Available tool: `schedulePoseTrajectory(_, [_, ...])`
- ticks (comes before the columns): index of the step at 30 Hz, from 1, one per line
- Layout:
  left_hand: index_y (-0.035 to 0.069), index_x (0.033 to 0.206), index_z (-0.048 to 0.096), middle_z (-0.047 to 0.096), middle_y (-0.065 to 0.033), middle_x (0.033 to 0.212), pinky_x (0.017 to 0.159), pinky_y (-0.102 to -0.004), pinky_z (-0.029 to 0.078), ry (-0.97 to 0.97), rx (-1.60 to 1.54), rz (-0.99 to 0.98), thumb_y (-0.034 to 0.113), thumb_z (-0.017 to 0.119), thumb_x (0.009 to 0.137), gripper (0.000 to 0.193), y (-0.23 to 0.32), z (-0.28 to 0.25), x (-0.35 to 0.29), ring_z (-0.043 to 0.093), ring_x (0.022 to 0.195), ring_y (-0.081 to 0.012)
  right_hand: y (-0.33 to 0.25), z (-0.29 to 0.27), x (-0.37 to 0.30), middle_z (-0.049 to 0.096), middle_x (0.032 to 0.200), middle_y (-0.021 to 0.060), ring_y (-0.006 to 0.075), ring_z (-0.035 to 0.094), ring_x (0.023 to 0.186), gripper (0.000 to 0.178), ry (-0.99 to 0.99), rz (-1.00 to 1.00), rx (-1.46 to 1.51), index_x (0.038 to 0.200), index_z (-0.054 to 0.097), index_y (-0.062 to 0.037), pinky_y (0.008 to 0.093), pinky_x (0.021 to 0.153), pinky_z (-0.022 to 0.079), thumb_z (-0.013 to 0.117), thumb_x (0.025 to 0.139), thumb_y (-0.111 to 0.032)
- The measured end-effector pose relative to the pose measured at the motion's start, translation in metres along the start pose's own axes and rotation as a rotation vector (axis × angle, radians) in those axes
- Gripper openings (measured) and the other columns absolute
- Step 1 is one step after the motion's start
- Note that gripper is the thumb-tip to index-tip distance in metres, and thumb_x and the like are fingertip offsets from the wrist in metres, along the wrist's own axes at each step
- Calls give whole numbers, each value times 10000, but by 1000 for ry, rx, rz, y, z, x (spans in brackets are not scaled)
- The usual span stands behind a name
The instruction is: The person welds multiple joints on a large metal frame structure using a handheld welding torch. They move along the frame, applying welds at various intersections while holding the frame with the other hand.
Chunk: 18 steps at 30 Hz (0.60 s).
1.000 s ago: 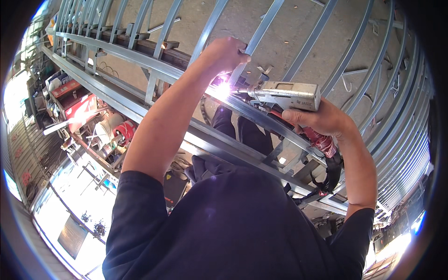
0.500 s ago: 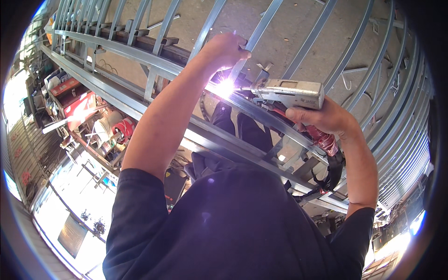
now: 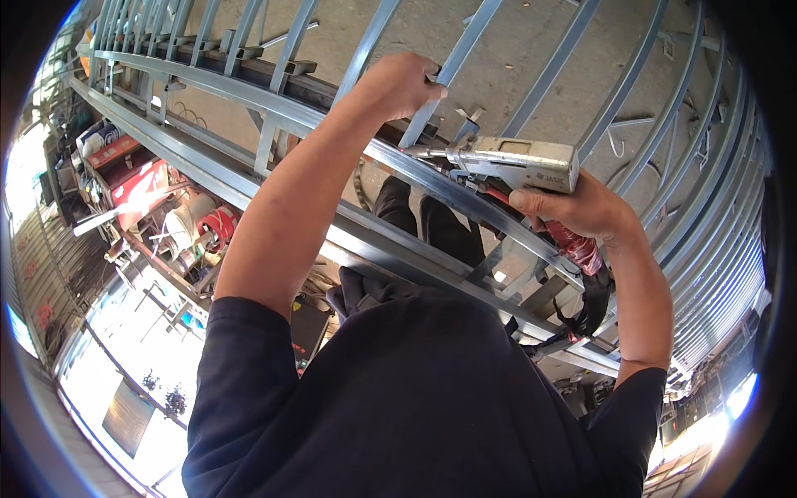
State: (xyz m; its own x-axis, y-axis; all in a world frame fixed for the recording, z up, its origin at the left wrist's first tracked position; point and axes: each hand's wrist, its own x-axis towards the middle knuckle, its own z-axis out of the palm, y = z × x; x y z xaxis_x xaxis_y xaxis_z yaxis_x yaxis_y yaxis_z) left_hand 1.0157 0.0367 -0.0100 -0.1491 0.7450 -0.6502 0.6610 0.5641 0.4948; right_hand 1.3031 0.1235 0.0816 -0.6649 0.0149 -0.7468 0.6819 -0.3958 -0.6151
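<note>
**Steadying a bar, aiming a welding gun**

The left hand [image 3: 403, 87], at twelve o'clock from the nozzle [image 3: 422, 153], is gripping a box-section steel bar [image 3: 471, 41], presumably keeping it from shifting against the long steel rail [image 3: 448, 191]. The bar is running toward one o'clock; the rail is stretching from ten to four. Between three and four o'clock from the nozzle, the right hand [image 3: 581, 209] is closing round the welding gun [image 3: 515, 162], which is lying nearly level, probably so that its nozzle is reaching the bar's lower end. A red-wrapped sleeve [image 3: 574, 246] is hanging at six o'clock from that hand.
</note>
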Motion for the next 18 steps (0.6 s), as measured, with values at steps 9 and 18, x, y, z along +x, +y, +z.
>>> schedulePoseTrajectory(9, [40, 1257, 737, 792, -166, 997, 828, -437, 577, -30, 39, -10, 361, 794, 924, 466, -2, 1, 6, 768, 912, -293, 1, -1, 0, 745, 1090, 78, 150, 682, 810, 654, 10, 5, -17, 1398, 631, -26, 309, 680, 596, 855, 909, -398])
schedulePoseTrajectory(18, [49, 1312, 721, 774, -206, 1131, 945, -453, 572, -84, 35, -39, 361, 784, 916, 508, 0, -3, 8, 744, 1061, -365, 2, -2, -1, 749, 1139, 62, 137, 685, 871, 635, 3, 42, -18, 1399, 638, -42, 306, 707, 598, 854, 912, -387])
